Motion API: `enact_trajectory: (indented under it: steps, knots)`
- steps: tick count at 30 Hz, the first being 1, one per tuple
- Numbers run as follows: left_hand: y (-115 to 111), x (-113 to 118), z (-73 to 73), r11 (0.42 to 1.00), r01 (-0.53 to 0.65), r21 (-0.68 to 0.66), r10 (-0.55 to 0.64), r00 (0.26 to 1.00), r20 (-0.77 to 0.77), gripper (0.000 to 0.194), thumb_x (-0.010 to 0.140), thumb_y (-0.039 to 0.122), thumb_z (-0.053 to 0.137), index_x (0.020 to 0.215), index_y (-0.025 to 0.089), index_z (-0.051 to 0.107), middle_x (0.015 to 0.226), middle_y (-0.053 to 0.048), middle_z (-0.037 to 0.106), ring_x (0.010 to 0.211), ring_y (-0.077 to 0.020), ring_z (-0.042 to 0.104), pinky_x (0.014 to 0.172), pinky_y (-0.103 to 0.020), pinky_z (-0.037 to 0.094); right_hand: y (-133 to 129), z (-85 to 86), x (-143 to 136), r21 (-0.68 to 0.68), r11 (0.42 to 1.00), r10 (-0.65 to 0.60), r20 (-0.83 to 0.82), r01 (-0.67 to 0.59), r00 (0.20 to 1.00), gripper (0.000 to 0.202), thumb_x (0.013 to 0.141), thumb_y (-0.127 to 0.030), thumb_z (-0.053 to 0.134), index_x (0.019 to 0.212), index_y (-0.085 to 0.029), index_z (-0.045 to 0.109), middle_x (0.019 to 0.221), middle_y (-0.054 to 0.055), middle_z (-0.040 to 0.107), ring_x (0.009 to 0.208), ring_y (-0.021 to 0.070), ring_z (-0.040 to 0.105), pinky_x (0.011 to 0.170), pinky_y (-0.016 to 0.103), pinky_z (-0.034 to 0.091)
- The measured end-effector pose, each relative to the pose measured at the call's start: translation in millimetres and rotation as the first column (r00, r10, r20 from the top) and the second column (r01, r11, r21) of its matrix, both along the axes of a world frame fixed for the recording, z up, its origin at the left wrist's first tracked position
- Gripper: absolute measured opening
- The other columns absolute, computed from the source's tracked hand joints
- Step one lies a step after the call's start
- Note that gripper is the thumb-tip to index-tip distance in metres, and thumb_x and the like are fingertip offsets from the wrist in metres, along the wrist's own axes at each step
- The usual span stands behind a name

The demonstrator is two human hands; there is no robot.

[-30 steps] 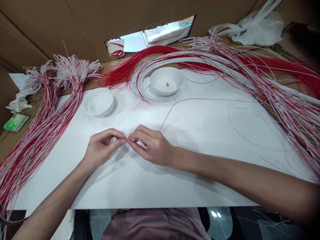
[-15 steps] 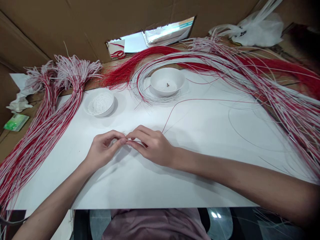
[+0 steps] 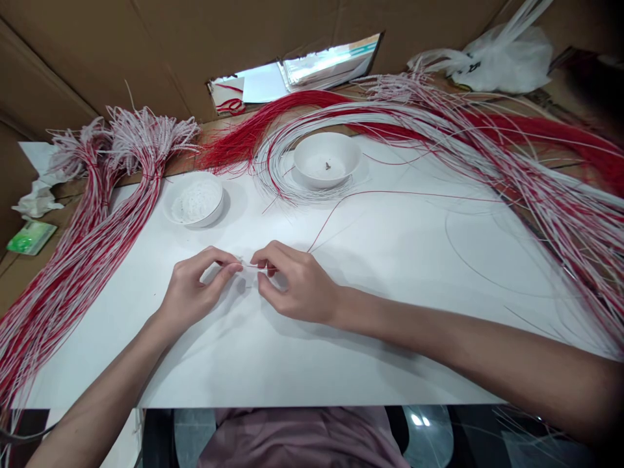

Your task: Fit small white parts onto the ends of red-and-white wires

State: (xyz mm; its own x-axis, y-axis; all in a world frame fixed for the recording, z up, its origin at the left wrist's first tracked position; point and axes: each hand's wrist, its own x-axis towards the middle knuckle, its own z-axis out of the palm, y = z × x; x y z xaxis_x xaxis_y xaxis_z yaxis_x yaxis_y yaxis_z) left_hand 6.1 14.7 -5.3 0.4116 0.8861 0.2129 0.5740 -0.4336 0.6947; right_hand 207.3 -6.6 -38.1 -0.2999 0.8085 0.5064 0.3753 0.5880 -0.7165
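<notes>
While pinching near the middle of the frame, just left of centre, left hand (image 3: 191,294) closing thumb and forefinger on the near end of a thin red wire (image 3: 341,203); grip clamped on that tip. Just to its right, right hand (image 3: 295,286) pinching the same red wire a little farther along, grip likewise clamped on it, with a short taut stretch showing between the two pinches. Running from the right hand up and rightward in a shallow arc across the white surface (image 3: 273,364), then trailing toward the right edge of the frame. Whether something small is also sitting at the wire's tip: too small to tell.

Sitting above and left of the hands, a small white bowl (image 3: 193,199) holding white granular bits. Sitting in the upper centre, a second white bowl (image 3: 327,159) carrying a tiny dark speck, ringed by curling white and red strands. Lying along the left side of the frame, a long bundle of paired red and white wires (image 3: 73,266), fanning out at its upper end. Sweeping across the upper right, loose red and white wires (image 3: 511,156) in a broad curve. Resting in the top right corner, a white plastic bag (image 3: 502,55). Standing behind everything, brown cardboard walls (image 3: 121,45). Lying at the far left, a green packet (image 3: 29,237) beside crumpled tissue.
</notes>
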Motion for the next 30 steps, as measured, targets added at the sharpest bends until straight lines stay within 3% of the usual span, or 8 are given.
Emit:
enact_trajectory:
  steps: [5, 11, 17, 24, 27, 30]
  knots:
    - [0.5, 2.5, -3.0, 0.995, 0.089, 0.043, -0.088, 0.996, -0.017, 0.006, 0.087, 0.018, 0.062, 0.089, 0.018, 0.067, 0.084, -0.001, 0.069, 0.079, -0.0134, 0.062, 0.076, -0.026, 0.049, 2.1, -3.6, -0.3, 0.014, 0.997, 0.069, 0.014, -0.069, 0.997, 0.011, 0.096, -0.018, 0.046, 0.093, -0.016, 0.057, 0.084, 0.002, 0.058, 0.067, 0.0104, 0.052, 0.063, 0.024, 0.044]
    - [12.4, -5.5, -7.4, 0.994, -0.009, 0.111, 0.022, 0.993, -0.119, 0.012, 0.090, 0.021, 0.059, 0.098, 0.020, 0.066, 0.095, -0.003, 0.068, 0.087, -0.0154, 0.060, 0.081, -0.029, 0.049, 3.3, -2.2, 0.3, -0.044, 0.999, -0.020, 0.072, 0.023, 0.997, 0.009, 0.095, -0.015, 0.047, 0.093, -0.016, 0.056, 0.087, 0.002, 0.057, 0.066, 0.0100, 0.051, 0.064, 0.025, 0.043]
    - [17.9, -6.8, -17.8, 0.981, 0.065, 0.184, -0.025, 0.977, -0.213, 0.017, 0.090, 0.022, 0.057, 0.102, 0.023, 0.069, 0.100, -0.005, 0.067, 0.097, -0.0193, 0.059, 0.087, -0.034, 0.049, 3.2, -2.0, 0.2, -0.074, 0.997, -0.030, 0.097, 0.037, 0.995, 0.009, 0.095, -0.015, 0.047, 0.094, -0.015, 0.056, 0.089, 0.003, 0.057, 0.067, 0.0105, 0.052, 0.065, 0.026, 0.045]
    - [17.5, -3.3, -19.5, 0.979, 0.037, 0.200, 0.000, 0.983, -0.184, 0.013, 0.089, 0.022, 0.059, 0.094, 0.022, 0.071, 0.094, -0.005, 0.067, 0.092, -0.0188, 0.060, 0.084, -0.034, 0.049, 3.0, -1.2, 0.6, -0.078, 0.996, -0.027, 0.096, 0.035, 0.995, 0.009, 0.094, -0.016, 0.047, 0.092, -0.016, 0.056, 0.090, 0.003, 0.058, 0.072, 0.0117, 0.057, 0.067, 0.026, 0.047]
    - [14.8, -2.6, -17.4, 0.990, -0.002, 0.141, 0.018, 0.994, -0.109, 0.011, 0.089, 0.021, 0.059, 0.091, 0.021, 0.070, 0.091, -0.004, 0.068, 0.089, -0.0178, 0.061, 0.081, -0.032, 0.050, 3.1, -1.1, 0.7, -0.048, 0.998, -0.027, 0.075, 0.030, 0.997, 0.008, 0.094, -0.016, 0.048, 0.091, -0.017, 0.056, 0.088, 0.003, 0.058, 0.073, 0.0117, 0.057, 0.066, 0.025, 0.046]
    - [9.7, -0.7, -10.7, 0.995, -0.088, -0.057, 0.090, 0.995, 0.040, 0.009, 0.087, 0.025, 0.062, 0.091, 0.022, 0.070, 0.089, -0.002, 0.071, 0.085, -0.0165, 0.065, 0.077, -0.029, 0.052, 2.7, -0.8, 0.6, -0.003, 1.000, -0.020, 0.010, 0.020, 1.000, 0.007, 0.094, -0.016, 0.049, 0.091, -0.017, 0.056, 0.086, 0.002, 0.058, 0.071, 0.0106, 0.056, 0.063, 0.024, 0.045]
